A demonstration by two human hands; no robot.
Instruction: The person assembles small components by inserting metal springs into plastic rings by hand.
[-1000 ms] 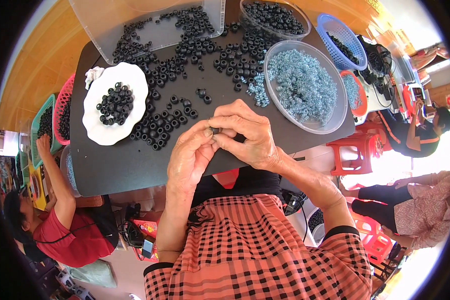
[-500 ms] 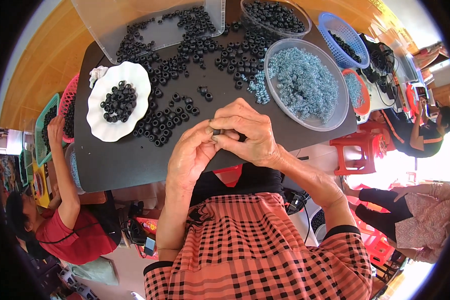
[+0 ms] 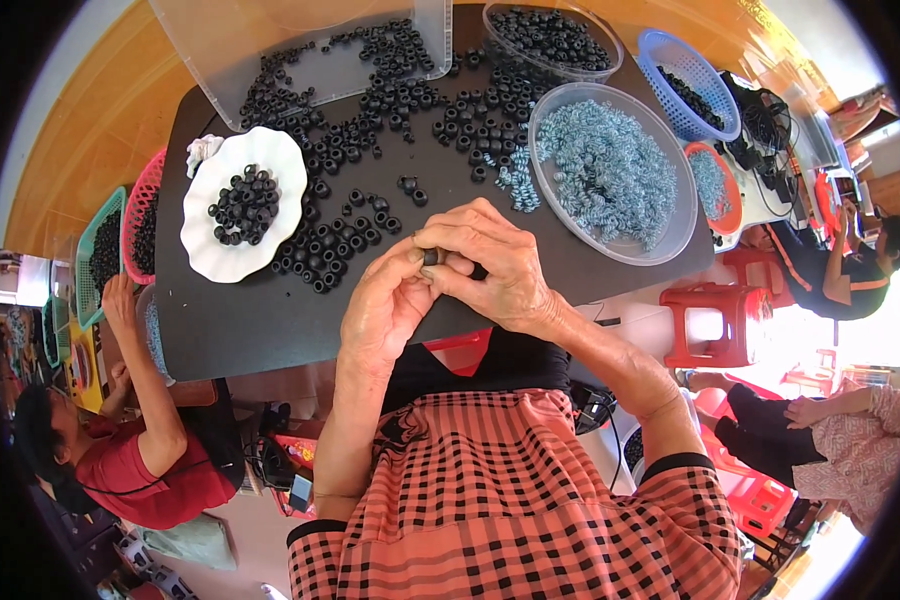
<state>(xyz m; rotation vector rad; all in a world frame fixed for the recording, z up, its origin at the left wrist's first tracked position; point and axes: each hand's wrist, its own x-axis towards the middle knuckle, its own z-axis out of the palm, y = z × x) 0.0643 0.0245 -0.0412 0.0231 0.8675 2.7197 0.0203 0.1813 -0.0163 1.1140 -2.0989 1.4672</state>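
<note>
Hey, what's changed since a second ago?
The red-shirted co-worker's hand has shifted rightward, toward the edge of the green perforated plastic basket. The wearer's left hand and right hand still pinch a small black bead; the scalloped white plate stayed put.

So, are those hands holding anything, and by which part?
A small, rounded black bead, pinched at its edges by fingertips of the left hand and right hand; exact contact points are hidden.
</note>
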